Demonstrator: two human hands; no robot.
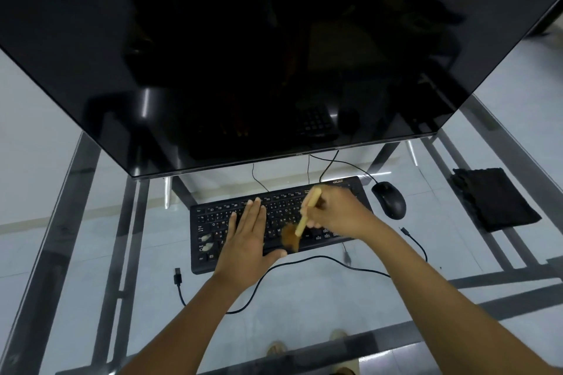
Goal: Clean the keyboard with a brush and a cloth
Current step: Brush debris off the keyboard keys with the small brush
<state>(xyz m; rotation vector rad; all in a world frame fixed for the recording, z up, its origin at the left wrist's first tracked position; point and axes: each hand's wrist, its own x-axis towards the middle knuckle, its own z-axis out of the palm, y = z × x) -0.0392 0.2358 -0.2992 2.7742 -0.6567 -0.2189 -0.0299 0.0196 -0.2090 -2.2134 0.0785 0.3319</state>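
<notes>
The black keyboard [274, 222] lies on the glass bench [304, 307]. The left hand [246, 240] rests flat and open on its keys, likely steadying it, while the right hand [338, 213] grips a wooden brush [300, 228], bristles down on the lower rows. A black cloth [495, 198] waits well right of the keyboard, beyond the mouse [390, 199].

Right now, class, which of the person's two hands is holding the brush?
The right hand. It has its grip closed around the pale handle of the brush, while the left hand lies flat and open on the keyboard.
</notes>
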